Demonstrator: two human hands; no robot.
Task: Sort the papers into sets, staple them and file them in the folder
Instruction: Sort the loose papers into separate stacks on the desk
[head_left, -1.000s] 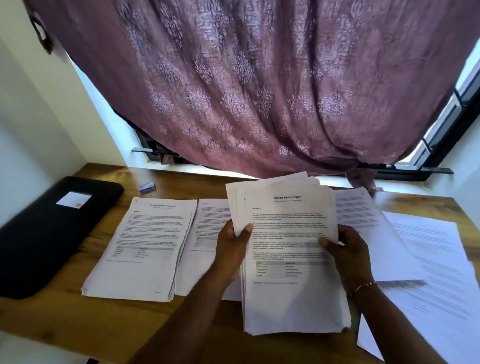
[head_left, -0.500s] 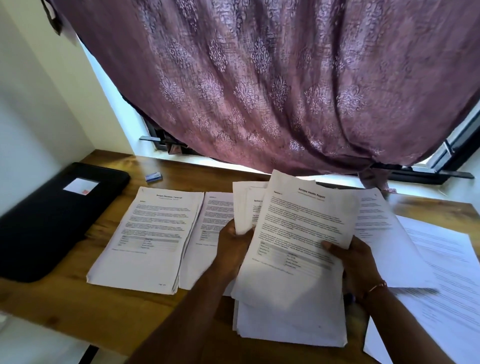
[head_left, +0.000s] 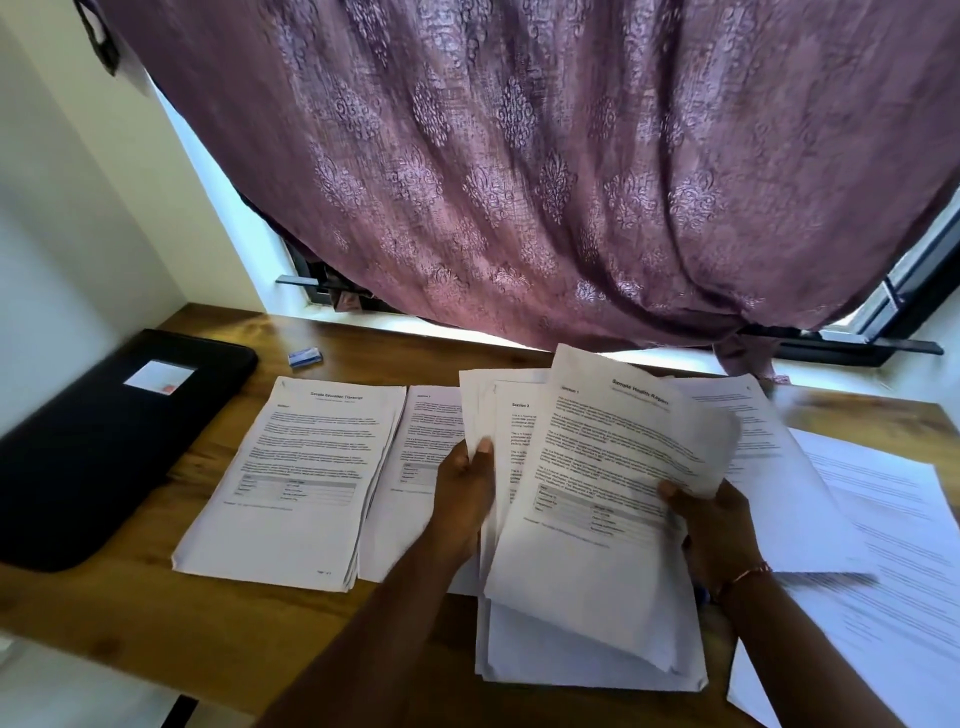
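Note:
My left hand (head_left: 464, 493) grips the left edge of a stack of printed papers (head_left: 587, 654) held above the wooden table's (head_left: 156, 613) near edge. My right hand (head_left: 714, 530) pinches the top sheet (head_left: 613, 499), headed "Sample Health Report", lifted and tilted to the right off the stack. A page marked "Section 2" shows beneath it. A pile headed "Sample Education Transcript" (head_left: 296, 478) lies flat to the left, with another pile (head_left: 415, 467) beside it, partly hidden by my left arm. More sheets (head_left: 810, 493) lie to the right. A black folder (head_left: 104, 441) rests shut at the far left.
A small blue-and-white box (head_left: 305, 356) sits near the table's back edge. A purple patterned curtain (head_left: 519, 171) hangs over the window behind the table. A white wall stands at the left. Loose white sheets (head_left: 883, 623) cover the table's right end.
My right hand has lifted the top sheet off the stack and swung it to the right, uncovering the page below. My left hand keeps its hold on the stack.

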